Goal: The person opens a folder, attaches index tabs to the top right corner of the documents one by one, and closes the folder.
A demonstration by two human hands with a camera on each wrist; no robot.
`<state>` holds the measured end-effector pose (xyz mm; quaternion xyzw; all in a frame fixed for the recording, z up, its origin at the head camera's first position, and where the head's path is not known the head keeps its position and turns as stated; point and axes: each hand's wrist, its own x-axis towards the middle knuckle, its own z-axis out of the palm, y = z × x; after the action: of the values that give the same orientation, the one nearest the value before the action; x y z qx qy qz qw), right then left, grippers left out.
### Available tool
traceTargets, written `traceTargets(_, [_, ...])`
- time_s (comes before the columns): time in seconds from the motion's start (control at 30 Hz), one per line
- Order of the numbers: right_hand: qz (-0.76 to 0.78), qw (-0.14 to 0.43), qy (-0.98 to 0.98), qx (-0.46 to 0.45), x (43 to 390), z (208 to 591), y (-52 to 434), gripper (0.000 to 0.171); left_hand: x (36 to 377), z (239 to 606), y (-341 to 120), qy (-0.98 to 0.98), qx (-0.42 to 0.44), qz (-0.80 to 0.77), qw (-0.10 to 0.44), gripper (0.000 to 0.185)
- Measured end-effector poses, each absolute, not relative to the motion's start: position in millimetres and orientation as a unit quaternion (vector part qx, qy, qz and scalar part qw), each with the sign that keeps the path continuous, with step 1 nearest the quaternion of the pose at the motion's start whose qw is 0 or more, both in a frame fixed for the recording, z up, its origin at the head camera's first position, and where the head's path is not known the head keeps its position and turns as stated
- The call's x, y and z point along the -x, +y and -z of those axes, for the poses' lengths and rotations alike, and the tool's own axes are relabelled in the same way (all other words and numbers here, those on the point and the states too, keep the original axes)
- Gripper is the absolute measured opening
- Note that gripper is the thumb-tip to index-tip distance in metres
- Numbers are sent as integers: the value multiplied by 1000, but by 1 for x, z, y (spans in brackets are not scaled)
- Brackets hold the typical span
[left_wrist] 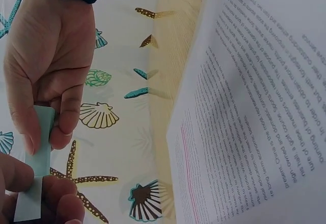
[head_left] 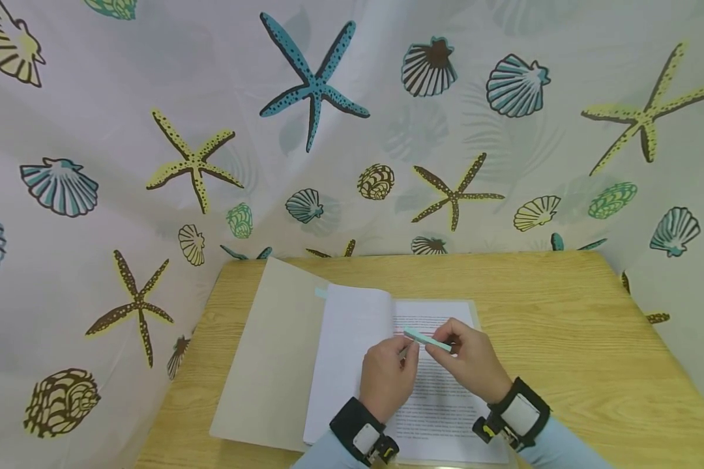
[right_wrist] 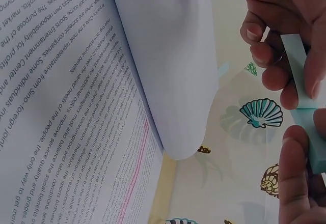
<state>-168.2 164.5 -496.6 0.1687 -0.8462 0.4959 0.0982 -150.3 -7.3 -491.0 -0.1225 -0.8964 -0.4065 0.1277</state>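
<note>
Above an open bound document (head_left: 437, 397), both hands meet at a narrow pale-teal pad of sticky tabs (head_left: 431, 340). My right hand (head_left: 472, 358) pinches the pad's right end between thumb and fingers. My left hand (head_left: 387, 371) pinches a single sticky tab (left_wrist: 29, 199) at the pad's other end. In the right wrist view that tab (right_wrist: 295, 74) lies under the left thumb and meets the thicker pad (right_wrist: 315, 145), which the right fingers hold. Whether the tab is fully separate from the pad I cannot tell.
Beneath the hands, the printed page bears a pink-marked line (right_wrist: 135, 170). Turned pages (head_left: 349, 352) and a beige cover (head_left: 270, 365) lie left, with a teal tab (head_left: 321, 292) at the page edge. The wooden table (head_left: 563, 312) meets a shell-patterned cloth (head_left: 352, 130) behind.
</note>
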Motion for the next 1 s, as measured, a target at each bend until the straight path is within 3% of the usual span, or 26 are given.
traceTargets(1.0, [-469, 115, -866, -129, 167, 493, 173, 20, 150, 494, -14, -897, 138, 392, 150, 20])
